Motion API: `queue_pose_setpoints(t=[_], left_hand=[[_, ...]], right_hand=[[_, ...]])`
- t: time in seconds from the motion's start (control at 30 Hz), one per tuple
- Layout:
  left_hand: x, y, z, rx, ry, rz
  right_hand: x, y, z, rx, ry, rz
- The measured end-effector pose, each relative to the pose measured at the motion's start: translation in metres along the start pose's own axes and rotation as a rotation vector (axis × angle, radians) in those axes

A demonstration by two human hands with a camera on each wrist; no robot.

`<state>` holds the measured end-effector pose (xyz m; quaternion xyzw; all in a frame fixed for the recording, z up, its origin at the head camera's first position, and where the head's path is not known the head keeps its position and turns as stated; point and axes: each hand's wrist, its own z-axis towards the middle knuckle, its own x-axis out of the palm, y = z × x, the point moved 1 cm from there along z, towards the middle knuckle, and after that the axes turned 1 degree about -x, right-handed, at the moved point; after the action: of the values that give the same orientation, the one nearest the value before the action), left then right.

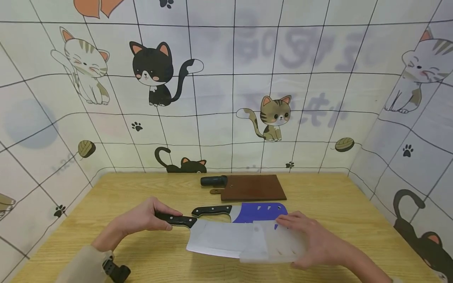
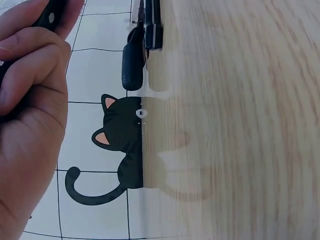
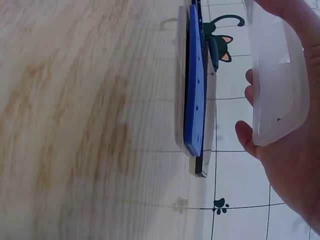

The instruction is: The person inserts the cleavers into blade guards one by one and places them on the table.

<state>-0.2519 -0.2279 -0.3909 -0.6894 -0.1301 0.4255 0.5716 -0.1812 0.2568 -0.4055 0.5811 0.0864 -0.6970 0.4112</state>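
Tabletop (image 1: 141,243) of pale wood, cat-tiled walls (image 1: 219,98); hands grip cleaver handle (image 1: 175,219) and translucent sheath (image 1: 274,247).

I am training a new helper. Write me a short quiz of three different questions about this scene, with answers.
1. True or false: the left hand grips the cleaver by its black handle.
2. What does the right hand hold? A) board B) translucent sheath C) sharpener
3. What colour is the sheath on the second knife?

Key
1. True.
2. B, the translucent sheath, over the blade tip.
3. Blue.
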Motion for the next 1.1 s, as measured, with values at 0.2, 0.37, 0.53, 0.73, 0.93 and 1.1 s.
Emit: queue_pose_setpoints(t=[0.2, 0.37, 0.53, 0.73, 0.93, 1.1], left_hand=[[0.004, 0.001, 0.003, -0.064, -0.042, -0.040], [0.011, 0.004, 0.005, -0.053, -0.057, -0.044], [0.011, 0.007, 0.008, 0.011, 0.020, -0.013], [0.014, 0.005, 0.014, 0.016, 0.028, 0.041], [0.028, 0.003, 0.023, -0.016, -0.066, 0.039], [0.031, 0.005, 0.024, -0.005, -0.062, 0.008]], right_hand=[[0.001, -0.003, 0.002, -0.011, -0.105, -0.017], [0.005, 0.000, 0.002, 0.085, -0.095, -0.023], [0.008, 0.004, 0.002, 0.099, 0.001, 0.005], [0.011, 0.007, 0.002, 0.050, 0.020, -0.008], [0.008, 0.005, 0.010, 0.097, -0.065, -0.063], [0.004, 0.006, 0.011, 0.112, -0.042, -0.042]])
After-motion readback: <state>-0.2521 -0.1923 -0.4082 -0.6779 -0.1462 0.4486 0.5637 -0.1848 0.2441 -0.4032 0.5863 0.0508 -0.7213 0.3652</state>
